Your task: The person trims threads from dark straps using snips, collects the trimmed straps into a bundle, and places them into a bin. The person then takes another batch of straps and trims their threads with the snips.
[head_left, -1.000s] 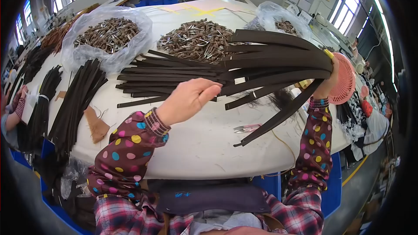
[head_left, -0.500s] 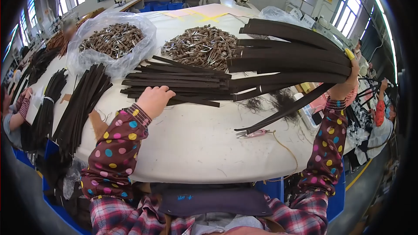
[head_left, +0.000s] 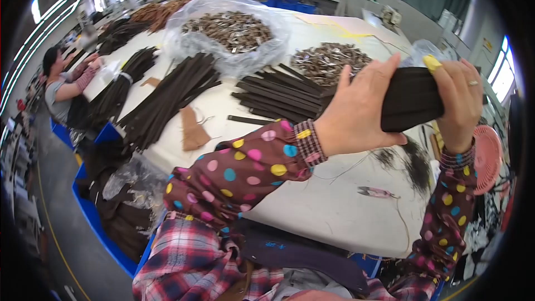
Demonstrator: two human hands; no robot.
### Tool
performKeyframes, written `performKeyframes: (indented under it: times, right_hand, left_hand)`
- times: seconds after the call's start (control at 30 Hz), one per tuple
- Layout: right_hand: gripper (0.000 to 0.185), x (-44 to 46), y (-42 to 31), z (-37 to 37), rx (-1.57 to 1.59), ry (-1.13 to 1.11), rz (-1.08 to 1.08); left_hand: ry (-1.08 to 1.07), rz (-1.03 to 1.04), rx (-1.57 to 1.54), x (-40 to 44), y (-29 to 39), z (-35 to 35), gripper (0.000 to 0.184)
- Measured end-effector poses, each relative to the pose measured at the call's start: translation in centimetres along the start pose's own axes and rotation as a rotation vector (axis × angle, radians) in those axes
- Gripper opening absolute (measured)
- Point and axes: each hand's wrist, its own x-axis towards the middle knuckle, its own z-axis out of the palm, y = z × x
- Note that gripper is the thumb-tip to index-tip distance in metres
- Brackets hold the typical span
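A bundle of dark brown strips (head_left: 412,99) is raised above the right part of the table. My right hand (head_left: 461,97) grips its right end, with a yellow cover on one finger and a ring on another. Around the bundle's left side curves my left hand (head_left: 359,106), thumb below and fingers above; the exact finger contact is partly hidden. More dark strips (head_left: 273,97) lie on the table behind my left forearm. Small pink-handled thread snips (head_left: 378,192), tied to a cord, lie below the hands.
A plastic bag (head_left: 173,39) of small brown pieces with metal parts (head_left: 228,30) stands behind, beside a loose pile of them (head_left: 329,61). Further strip bundles (head_left: 173,97) lie left. A pink basket (head_left: 486,159) is at right. Another person (head_left: 64,86) works at far left.
My left hand has left the strips on the table and moved right to the raised bundle. The bundle, earlier fanned out, is now gathered. The view has turned left.
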Motion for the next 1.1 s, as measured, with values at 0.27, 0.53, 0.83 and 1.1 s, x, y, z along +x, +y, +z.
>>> performKeyframes:
  times: [0.27,0.53,0.83,1.1]
  right_hand:
    - [0.053,-1.6,-0.1,2.4,0.173,0.019,0.17]
    - [0.059,-11.6,-1.1,4.4,0.061,-0.329,0.439]
    - [0.053,-17.8,-8.3,3.4,0.413,-0.596,0.726]
    - [0.056,-21.0,-12.0,5.4,0.545,-0.665,0.814]
  left_hand:
    - [0.032,0.036,0.025,0.8,-1.5,-5.8,0.063]
    - [-0.119,-0.142,1.059,-1.6,-8.3,-23.8,0.053]
    - [-0.408,-0.979,1.142,-23.6,-31.6,-34.7,0.075]
    - [-0.091,-0.439,1.085,-21.6,-25.6,-31.3,0.05]
